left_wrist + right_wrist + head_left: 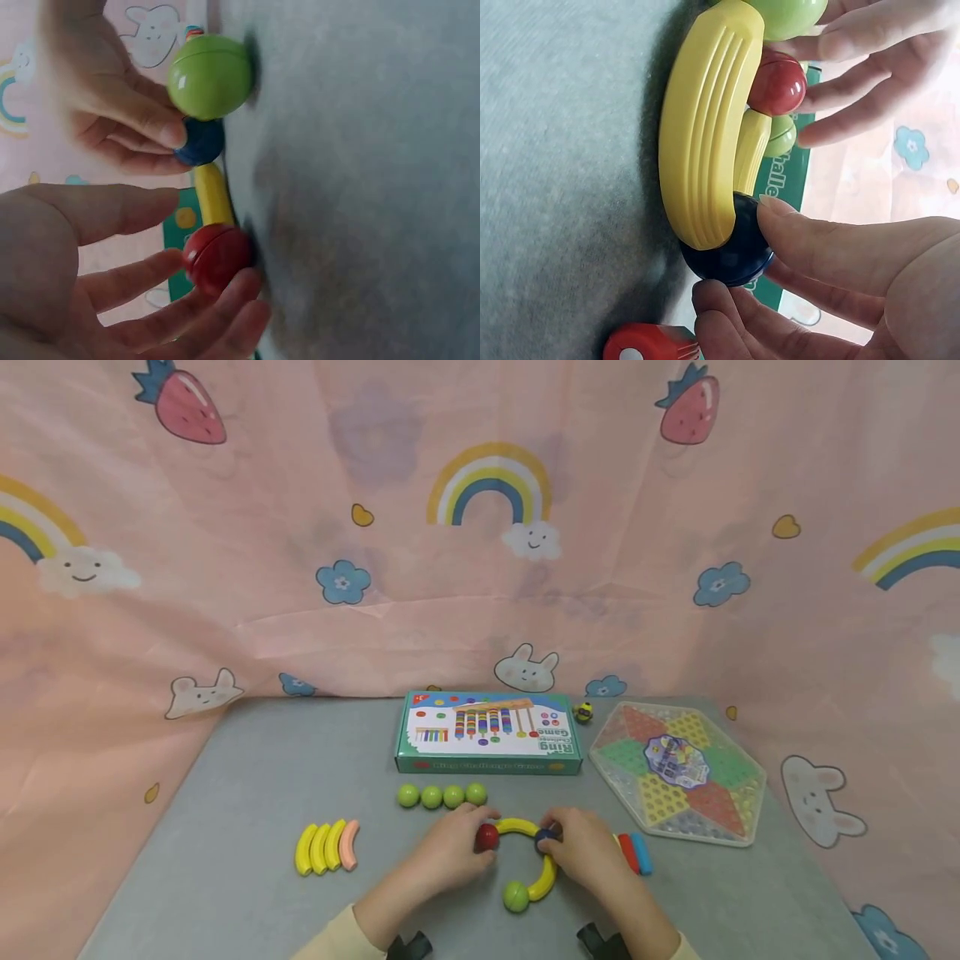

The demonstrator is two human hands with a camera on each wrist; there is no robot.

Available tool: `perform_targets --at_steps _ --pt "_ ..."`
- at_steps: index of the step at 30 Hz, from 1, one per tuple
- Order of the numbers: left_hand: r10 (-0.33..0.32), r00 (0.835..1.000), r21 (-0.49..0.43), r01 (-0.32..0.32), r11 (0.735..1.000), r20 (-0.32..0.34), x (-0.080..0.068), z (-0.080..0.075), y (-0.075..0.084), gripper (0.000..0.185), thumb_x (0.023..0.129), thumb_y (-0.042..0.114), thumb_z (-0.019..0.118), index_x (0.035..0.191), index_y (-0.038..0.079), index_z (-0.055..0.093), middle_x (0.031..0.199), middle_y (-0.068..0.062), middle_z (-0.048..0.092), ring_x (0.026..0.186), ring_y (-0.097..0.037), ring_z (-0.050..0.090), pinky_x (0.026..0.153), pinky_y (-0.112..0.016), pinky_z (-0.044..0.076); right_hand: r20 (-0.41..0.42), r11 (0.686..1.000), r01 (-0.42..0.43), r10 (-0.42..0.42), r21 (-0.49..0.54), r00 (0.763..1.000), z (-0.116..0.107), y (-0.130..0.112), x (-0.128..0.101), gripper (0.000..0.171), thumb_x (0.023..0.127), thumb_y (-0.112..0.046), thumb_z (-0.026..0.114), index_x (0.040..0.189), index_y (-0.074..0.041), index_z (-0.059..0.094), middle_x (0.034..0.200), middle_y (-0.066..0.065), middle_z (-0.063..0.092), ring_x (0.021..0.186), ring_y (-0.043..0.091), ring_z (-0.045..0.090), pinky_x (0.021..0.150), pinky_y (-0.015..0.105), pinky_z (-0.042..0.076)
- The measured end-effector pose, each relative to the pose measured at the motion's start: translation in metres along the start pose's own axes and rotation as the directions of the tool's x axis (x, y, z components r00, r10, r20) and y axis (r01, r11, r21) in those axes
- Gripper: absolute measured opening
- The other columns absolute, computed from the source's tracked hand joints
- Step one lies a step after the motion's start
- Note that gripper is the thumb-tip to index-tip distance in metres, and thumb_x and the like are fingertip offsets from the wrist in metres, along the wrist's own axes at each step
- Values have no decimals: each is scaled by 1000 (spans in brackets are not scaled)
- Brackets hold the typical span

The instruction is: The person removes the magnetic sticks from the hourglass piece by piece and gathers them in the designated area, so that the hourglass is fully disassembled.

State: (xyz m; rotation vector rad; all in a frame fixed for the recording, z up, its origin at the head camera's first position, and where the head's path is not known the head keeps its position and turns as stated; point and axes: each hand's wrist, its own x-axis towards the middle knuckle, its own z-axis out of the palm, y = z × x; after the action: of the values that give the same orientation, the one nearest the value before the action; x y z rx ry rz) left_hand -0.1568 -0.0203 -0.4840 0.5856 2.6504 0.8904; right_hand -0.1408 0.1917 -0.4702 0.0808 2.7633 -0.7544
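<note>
A chain of toy pieces curves across the grey table: a red ball, a yellow curved stick, a dark blue ball, a second yellow curved stick and a green ball. My left hand is at the red ball, fingertips touching its side, with the thumb apart from it in the left wrist view. Thumb and fingers of my right hand pinch the dark blue ball, where the two yellow sticks meet.
Several green balls line up before a green game box. Yellow sticks and a salmon stick lie left. Red and blue sticks lie right, near a hexagonal board. A bee figure stands beside the box.
</note>
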Motion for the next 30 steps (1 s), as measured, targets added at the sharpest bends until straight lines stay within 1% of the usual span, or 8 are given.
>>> perform_targets --at_steps 3,7,9,13,17,26,30 --pt "6 1000 10 -6 1000 9 4 6 0 52 85 19 77 135 11 62 130 -11 62 110 -25 64 86 -40 58 0 1000 2 -2 -1 1000 0 -1 0 18 86 -16 80 102 -11 73 92 1 70 83 18 61 82 45 56" --pt "20 1000 61 -19 998 -4 9 12 -1 47 88 18 75 131 4 64 126 -13 64 107 -24 65 85 -37 57 -1 1000 4 -4 -7 1000 0 -1 1 19 86 -16 80 103 -11 73 93 1 71 84 18 62 82 46 56" --pt "28 1000 80 -27 996 -14 13 14 -1 42 89 16 75 127 2 66 121 -13 65 103 -21 65 82 -34 57 -1 1000 1 -1 -8 1000 1 -1 1 19 86 -16 80 103 -11 73 93 1 71 84 17 63 81 45 57" --pt "45 998 102 -41 994 -40 17 14 -2 33 88 12 76 119 0 69 108 -10 67 89 -16 64 72 -27 55 2 1000 -7 7 -10 1000 1 -2 2 19 87 -16 80 104 -10 73 93 1 71 84 17 63 82 45 57" --pt "56 998 130 -51 990 -39 16 13 -2 28 88 10 76 113 1 70 98 -7 64 81 -14 61 67 -25 52 2 1000 -14 14 -8 1000 1 -4 2 19 87 -16 80 104 -10 73 93 1 70 83 17 62 82 45 57" --pt "42 999 100 -42 994 -2 12 8 -2 27 85 4 72 112 3 69 95 -4 59 77 -13 54 65 -26 48 -1 1000 -21 21 -14 1000 3 -4 1 19 87 -15 79 104 -10 73 93 2 70 82 18 60 81 45 57" --pt "26 1000 71 -26 997 2 9 3 -1 29 84 5 71 113 5 71 101 -6 59 79 -15 53 67 -28 49 2 1000 -23 23 -14 1000 3 -4 1 19 87 -15 79 103 -10 73 93 2 70 82 18 59 82 46 56"
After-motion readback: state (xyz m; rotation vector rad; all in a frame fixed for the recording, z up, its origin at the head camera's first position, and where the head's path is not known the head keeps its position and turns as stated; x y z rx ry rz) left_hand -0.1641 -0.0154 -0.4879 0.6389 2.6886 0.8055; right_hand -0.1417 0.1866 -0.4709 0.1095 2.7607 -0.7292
